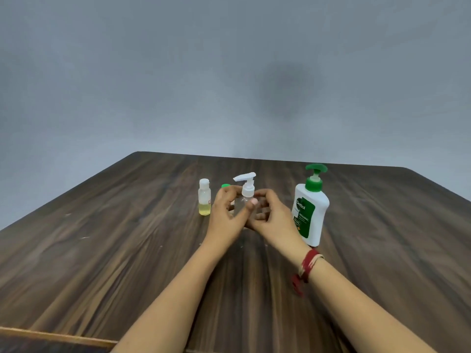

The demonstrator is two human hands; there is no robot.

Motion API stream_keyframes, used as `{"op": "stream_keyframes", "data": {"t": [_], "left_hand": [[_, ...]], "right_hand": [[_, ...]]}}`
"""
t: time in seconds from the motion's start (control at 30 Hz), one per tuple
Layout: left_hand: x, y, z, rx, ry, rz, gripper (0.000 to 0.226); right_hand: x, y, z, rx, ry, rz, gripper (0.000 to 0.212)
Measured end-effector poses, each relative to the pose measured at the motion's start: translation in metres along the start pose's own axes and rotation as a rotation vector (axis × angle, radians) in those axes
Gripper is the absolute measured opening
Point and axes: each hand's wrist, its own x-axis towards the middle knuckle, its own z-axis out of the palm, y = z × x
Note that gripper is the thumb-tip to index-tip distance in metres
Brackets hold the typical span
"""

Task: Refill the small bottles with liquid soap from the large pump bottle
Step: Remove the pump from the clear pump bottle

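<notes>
A small clear bottle with a white pump top (246,187) stands at the table's middle. My left hand (229,212) wraps its body from the left, thumb across the front. My right hand (270,212) curls around it from the right, fingers touching the bottle below the pump collar. The large white soap bottle with a green pump and green label (309,207) stands upright just right of my right hand. A small clear bottle with a white cap (204,197), part full of yellow liquid, stands to the left. A green cap (225,186) peeks out behind my left hand.
The dark wooden table (127,250) spreads wide on all sides, with a lighter wooden strip at its near left edge. A plain grey wall rises behind the far edge. A red thread band circles my right wrist.
</notes>
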Motion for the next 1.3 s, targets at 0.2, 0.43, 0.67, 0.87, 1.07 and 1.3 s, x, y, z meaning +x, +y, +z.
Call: {"op": "stream_keyframes", "data": {"t": [0.2,0.43,0.67,0.87,1.07,1.3], "left_hand": [[0.000,-0.001,-0.004,-0.091,-0.014,-0.094,0.023],[-0.001,-0.009,-0.003,-0.068,-0.025,-0.177,0.024],[-0.012,-0.002,0.008,0.127,-0.186,-0.039,0.027],[-0.020,0.000,0.023,0.192,-0.233,0.074,0.025],[-0.018,-0.005,0.027,0.251,-0.202,0.011,0.029],[-0.011,-0.007,0.029,0.254,-0.167,-0.134,0.042]], "right_hand": [[0.002,-0.015,-0.042,-0.115,0.506,-0.365,0.034],[0.021,-0.007,-0.105,-0.098,0.853,-0.348,0.048],[0.019,0.030,-0.092,0.024,0.541,-0.026,0.087],[0.024,0.039,-0.080,0.108,0.448,0.080,0.085],[0.024,0.046,-0.076,0.200,0.402,0.123,0.059],[0.023,0.048,-0.074,0.225,0.389,0.147,0.041]]}}
